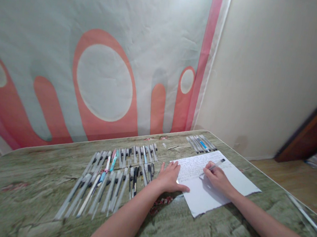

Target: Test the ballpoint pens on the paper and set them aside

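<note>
A white sheet of paper lies at an angle on the table, its upper part filled with lines of handwriting. My right hand grips a clear pen with a dark end, its tip touching the paper near the lower written lines. Resting on the sheet's left edge, my left hand has its fingers spread and its thumb stretched out to the right. Left of that hand, many pens lie in two rows. Behind the paper sits a smaller group of pens, one of them blue.
The table has a green-brown stone-patterned cover. A long thin pale rod lies along its right edge. A printed sheet with orange shapes hangs behind the table, beside a plain wall. Wooden floor shows at the right.
</note>
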Demonstrator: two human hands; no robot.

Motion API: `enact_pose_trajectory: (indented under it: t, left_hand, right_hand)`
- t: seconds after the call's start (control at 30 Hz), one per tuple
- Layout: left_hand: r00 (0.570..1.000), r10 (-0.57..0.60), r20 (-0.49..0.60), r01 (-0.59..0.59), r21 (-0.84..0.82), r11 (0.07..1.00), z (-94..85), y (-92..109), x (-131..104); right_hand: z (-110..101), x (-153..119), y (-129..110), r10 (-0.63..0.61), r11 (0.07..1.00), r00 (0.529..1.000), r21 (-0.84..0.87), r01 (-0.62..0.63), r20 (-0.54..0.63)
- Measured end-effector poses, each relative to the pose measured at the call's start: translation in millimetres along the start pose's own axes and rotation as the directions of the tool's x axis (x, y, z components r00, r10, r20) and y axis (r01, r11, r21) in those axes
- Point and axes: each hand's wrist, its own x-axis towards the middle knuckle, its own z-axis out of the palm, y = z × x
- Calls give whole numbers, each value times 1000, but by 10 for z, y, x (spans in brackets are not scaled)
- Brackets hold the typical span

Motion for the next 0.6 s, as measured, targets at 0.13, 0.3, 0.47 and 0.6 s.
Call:
enact_pose_trajectory:
  t: [0.13, 0.3, 0.47, 0.6]
  left_hand:
    - [1000, -5, 10, 5, -1, 1000, 8, -7, 3]
    - [1000, -13, 26, 11, 47, 999, 7, -5, 6]
    - [993, -56, 106, 33, 213, 977, -22, 22, 3]
    - [991, -58, 118, 25, 264, 964, -28, 27, -1]
  right_hand:
    - [-4, -6, -21, 6, 1000, 1000, 28, -6, 6]
    - [-8, -8, -46, 17, 999, 999, 28, -16, -32]
    - [-2, -3, -39, 59, 992, 998, 111, -55, -33]
    - [16, 51, -21, 214, 931, 976, 310, -195, -28]
